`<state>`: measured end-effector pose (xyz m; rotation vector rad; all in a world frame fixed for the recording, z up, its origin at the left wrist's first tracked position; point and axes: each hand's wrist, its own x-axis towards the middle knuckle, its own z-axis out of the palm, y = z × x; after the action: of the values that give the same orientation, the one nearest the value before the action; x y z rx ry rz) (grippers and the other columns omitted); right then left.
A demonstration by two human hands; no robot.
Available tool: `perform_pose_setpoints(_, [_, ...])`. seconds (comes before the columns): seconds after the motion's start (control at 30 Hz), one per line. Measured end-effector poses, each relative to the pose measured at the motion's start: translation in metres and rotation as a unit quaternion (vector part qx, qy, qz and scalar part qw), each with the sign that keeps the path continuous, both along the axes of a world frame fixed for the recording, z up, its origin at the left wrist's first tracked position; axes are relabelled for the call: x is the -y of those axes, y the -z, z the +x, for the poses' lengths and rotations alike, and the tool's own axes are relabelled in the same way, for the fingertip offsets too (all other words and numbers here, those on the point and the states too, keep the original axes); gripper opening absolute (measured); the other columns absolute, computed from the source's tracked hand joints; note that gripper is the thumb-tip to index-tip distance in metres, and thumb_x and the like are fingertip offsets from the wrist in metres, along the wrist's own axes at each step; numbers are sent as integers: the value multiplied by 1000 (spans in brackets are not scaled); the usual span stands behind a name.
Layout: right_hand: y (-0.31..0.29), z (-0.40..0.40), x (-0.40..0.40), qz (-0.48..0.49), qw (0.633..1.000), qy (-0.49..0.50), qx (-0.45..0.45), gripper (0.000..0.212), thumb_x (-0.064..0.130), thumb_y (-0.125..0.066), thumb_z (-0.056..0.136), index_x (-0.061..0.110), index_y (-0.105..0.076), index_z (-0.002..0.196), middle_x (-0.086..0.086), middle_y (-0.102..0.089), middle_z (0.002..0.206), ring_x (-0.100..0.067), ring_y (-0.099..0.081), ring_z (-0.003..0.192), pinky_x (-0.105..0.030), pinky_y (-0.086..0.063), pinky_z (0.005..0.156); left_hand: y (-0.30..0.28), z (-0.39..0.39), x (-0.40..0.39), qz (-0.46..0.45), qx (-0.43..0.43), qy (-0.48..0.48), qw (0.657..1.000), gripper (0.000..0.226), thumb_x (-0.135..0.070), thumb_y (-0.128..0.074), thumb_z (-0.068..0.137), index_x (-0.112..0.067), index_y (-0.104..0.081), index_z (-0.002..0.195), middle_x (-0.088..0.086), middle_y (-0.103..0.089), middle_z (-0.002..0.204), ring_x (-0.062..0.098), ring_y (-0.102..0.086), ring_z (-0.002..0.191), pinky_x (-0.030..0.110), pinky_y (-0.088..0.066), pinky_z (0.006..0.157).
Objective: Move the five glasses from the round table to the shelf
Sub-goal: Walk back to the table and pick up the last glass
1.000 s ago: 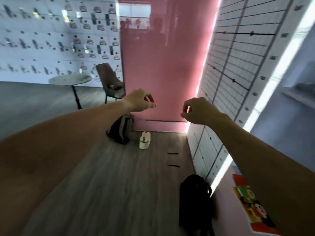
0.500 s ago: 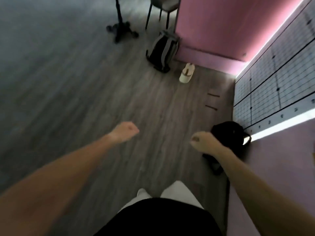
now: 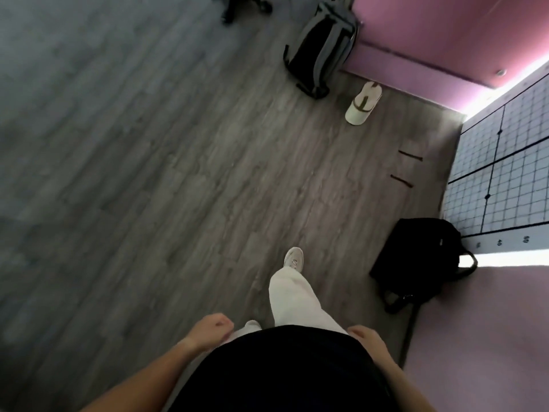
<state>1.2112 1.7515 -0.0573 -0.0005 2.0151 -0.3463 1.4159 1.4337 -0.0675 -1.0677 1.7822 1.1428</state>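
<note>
No glass and no shelf shows in the head view; I look straight down at the grey wood floor. Of the round table only the dark base point(image 3: 237, 7) shows at the top edge. My left hand point(image 3: 212, 327) hangs by my left hip, fingers curled into a loose fist with nothing in it. My right hand point(image 3: 367, 337) hangs by my right hip, partly hidden behind my black top, fingers curled and nothing visible in it. One white-trousered leg with a pale shoe point(image 3: 294, 258) is stepped forward.
A grey-and-black backpack point(image 3: 322, 49) leans by the pink wall point(image 3: 445, 34). A white cap point(image 3: 364, 104) lies on the floor. A black bag point(image 3: 419, 257) sits by the gridded white panel point(image 3: 505, 173) on the right. Two short dark marks point(image 3: 405, 168) are on the floor.
My view has tilted from the room down to the floor. Both hands have dropped from chest height to my hips. One foot has stepped forward.
</note>
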Motion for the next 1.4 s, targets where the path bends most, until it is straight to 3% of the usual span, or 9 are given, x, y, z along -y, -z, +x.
perform_pose_setpoints(0.23, [2, -135, 81, -30, 999, 1, -29, 19, 28, -57, 85, 31, -67, 68, 17, -69, 78, -9, -64, 83, -25, -44, 72, -4, -123, 57, -62, -36, -61, 996, 15, -25, -64, 89, -29, -67, 76, -9, -70, 84, 12, -65, 87, 23, -45, 75])
perform_pose_setpoints(0.53, [11, -260, 134, -8, 998, -38, -41, 15, 30, -60, 89, 27, -70, 80, 5, -71, 76, -19, -69, 79, -31, -53, 78, -23, -234, 126, -97, -85, -160, 979, 5, -26, -66, 85, -27, -68, 81, -9, -72, 85, 12, -66, 85, 27, -47, 79])
perform_pose_setpoints(0.7, [23, -293, 169, 34, 997, -63, 7, 16, 31, -58, 93, 23, -71, 87, 4, -72, 72, -6, -67, 63, -20, -49, 67, -5, -259, 163, -78, -73, -228, 968, 9, -21, -70, 86, -26, -70, 78, -5, -73, 83, 13, -66, 81, 27, -47, 79])
perform_pose_setpoints(0.8, [27, -308, 202, 50, 997, -66, 4, 20, 31, -58, 91, 24, -69, 76, 7, -71, 80, -4, -66, 73, -20, -47, 72, 1, -303, 220, -58, -104, -321, 939, 12, -18, -65, 90, -17, -72, 80, 2, -72, 77, 17, -64, 70, 28, -48, 71])
perform_pose_setpoints(0.9, [21, -332, 248, 54, 994, -88, 32, 24, 30, -56, 91, 27, -67, 69, 5, -69, 91, -9, -64, 96, -21, -42, 79, 1, -337, 274, -50, -115, -287, 950, 11, -18, -64, 91, -17, -71, 83, 1, -73, 77, 14, -65, 69, 28, -48, 75])
perform_pose_setpoints(0.97, [19, -352, 286, 54, 994, -91, 40, 20, 29, -56, 94, 23, -73, 85, 0, -69, 99, -12, -62, 102, -24, -43, 85, 2, -353, 306, -49, -94, -239, 965, 10, -20, -64, 91, -19, -71, 84, -2, -73, 80, 11, -65, 75, 27, -47, 77])
perform_pose_setpoints(1.17, [-2, -427, 414, -3, 999, -30, -26, 22, 33, -55, 94, 19, -70, 101, 2, -66, 101, -14, -57, 92, -24, -38, 78, 6, -395, 399, -51, -69, -133, 987, 17, -13, -60, 92, -15, -68, 77, -4, -65, 67, 8, -58, 59, 23, -45, 63])
perform_pose_setpoints(1.27, [-12, -460, 462, -25, 999, 1, -48, 15, 31, -57, 88, 31, -70, 93, 11, -66, 91, -10, -59, 88, -23, -39, 78, 6, -410, 437, -46, -56, -165, 984, 22, -7, -60, 91, -13, -66, 71, 2, -64, 65, 16, -56, 59, 27, -45, 60])
perform_pose_setpoints(1.4, [-6, -497, 502, -30, 999, 3, -20, 11, 29, -58, 89, 32, -68, 84, 11, -67, 86, -9, -61, 85, -23, -40, 76, 12, -436, 477, -50, -37, -165, 984, 26, -8, -63, 91, -15, -64, 66, -5, -61, 54, 10, -53, 49, 17, -41, 44])
